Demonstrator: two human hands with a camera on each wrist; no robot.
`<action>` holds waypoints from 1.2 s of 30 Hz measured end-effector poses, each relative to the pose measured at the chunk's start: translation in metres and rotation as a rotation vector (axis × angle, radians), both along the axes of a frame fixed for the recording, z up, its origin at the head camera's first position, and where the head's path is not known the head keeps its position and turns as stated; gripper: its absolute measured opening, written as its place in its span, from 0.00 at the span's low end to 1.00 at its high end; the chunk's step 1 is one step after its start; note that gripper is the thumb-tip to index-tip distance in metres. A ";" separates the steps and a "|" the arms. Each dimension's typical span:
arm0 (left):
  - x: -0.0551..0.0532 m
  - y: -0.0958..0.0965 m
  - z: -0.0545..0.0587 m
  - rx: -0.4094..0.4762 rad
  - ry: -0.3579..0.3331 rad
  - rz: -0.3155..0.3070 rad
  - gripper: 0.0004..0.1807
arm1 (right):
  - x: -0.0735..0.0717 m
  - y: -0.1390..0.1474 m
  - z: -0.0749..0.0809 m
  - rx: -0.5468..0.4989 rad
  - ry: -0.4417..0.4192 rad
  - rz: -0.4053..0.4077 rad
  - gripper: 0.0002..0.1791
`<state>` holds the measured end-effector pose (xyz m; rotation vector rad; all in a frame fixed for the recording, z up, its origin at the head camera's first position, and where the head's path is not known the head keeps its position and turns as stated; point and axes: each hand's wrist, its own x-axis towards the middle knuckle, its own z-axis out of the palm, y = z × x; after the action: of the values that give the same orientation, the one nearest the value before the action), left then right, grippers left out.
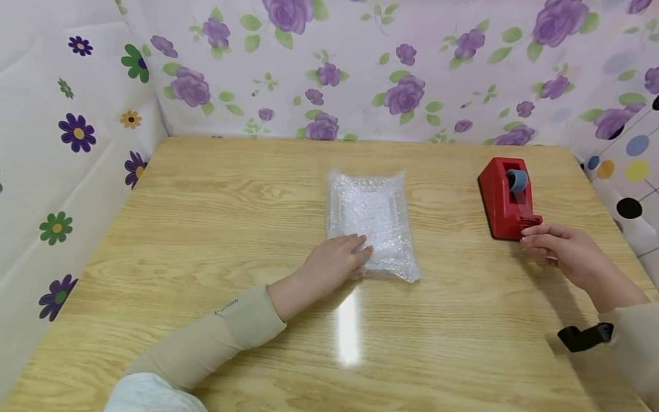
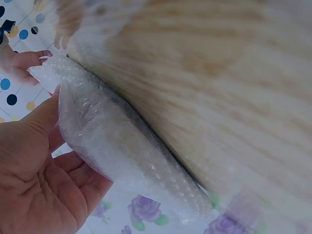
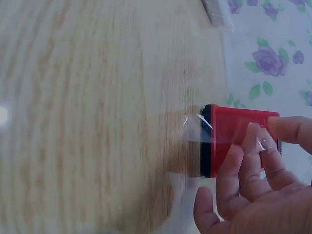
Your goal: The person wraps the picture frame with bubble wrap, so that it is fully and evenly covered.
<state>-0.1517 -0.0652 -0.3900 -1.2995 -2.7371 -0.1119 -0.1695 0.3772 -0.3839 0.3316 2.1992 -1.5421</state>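
Note:
A flat package in clear bubble wrap (image 1: 372,214) lies on the wooden table; a framed rectangle shows faintly through the wrap. My left hand (image 1: 337,260) rests on its near left corner with relaxed fingers. In the left wrist view the thumb and fingers (image 2: 73,165) lie against the package's bubble-wrapped edge (image 2: 126,141). To the right stands a red tape dispenser (image 1: 501,197) with a roll of tape (image 1: 517,181) in it. At its cutter end my right hand (image 1: 568,252) pinches a strip of clear tape (image 3: 200,129), seen in the right wrist view.
The wooden table (image 1: 231,212) reaches back to a wall covering with purple flowers (image 1: 329,74). Flowered sheeting (image 1: 77,171) covers the left side, and dotted sheeting (image 1: 638,171) the right. A black strap (image 1: 586,336) sits at the right wrist.

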 end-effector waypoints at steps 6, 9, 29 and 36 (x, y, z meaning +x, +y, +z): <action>-0.001 0.000 -0.002 0.013 0.024 -0.004 0.26 | 0.013 -0.003 -0.003 0.055 0.095 0.055 0.09; -0.001 0.000 -0.002 0.009 0.025 -0.003 0.25 | 0.019 -0.008 -0.004 0.235 0.184 0.121 0.17; 0.000 -0.001 -0.005 -0.008 0.019 0.006 0.24 | 0.023 -0.051 0.006 0.347 0.895 0.260 0.29; 0.001 0.000 -0.003 -0.002 0.016 0.001 0.24 | 0.017 -0.065 0.010 0.272 0.894 0.292 0.26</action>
<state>-0.1508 -0.0651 -0.3925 -1.2934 -2.7250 -0.0986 -0.1520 0.3121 -0.3739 -0.7213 2.9384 -1.3607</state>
